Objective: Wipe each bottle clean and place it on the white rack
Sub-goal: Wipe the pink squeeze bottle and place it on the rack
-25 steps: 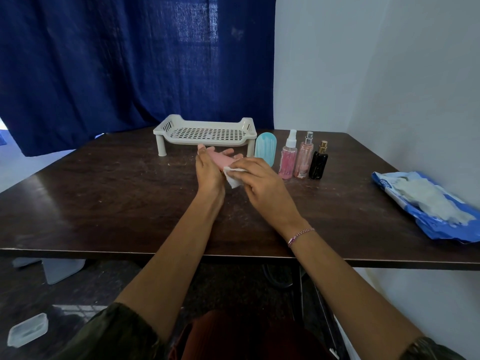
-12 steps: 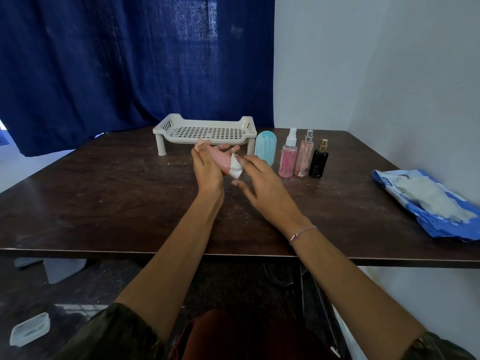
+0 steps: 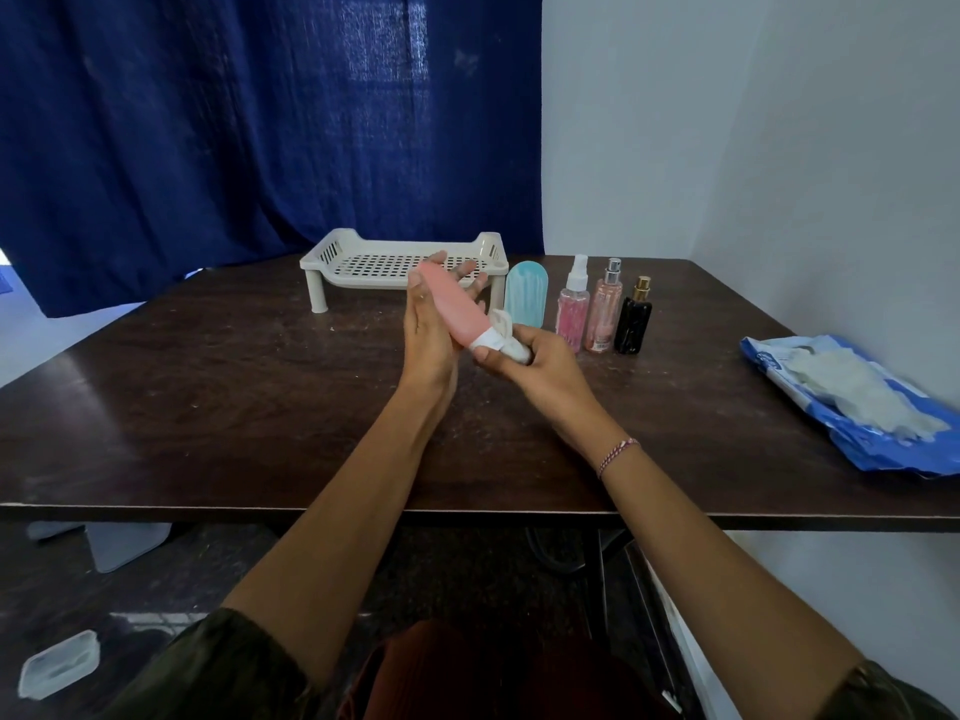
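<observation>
One view only, from the head. Five bottles are in play. The pink bottle is held above the counter, in front of the white rack. The teal bottle, white-capped spray bottle, silver-capped spray bottle and black bottle wait in a row just right of the rack.

A second ago the pink one lay low under the right hand. Now we see it tipped up, leaning on the left hand, whose fingers are nearly straight (an open, cradling grip). The right grip is closed on the wipe, which is wrapped round the bottle's lower end. We judge the stroke has run its length, so racking comes next.
</observation>
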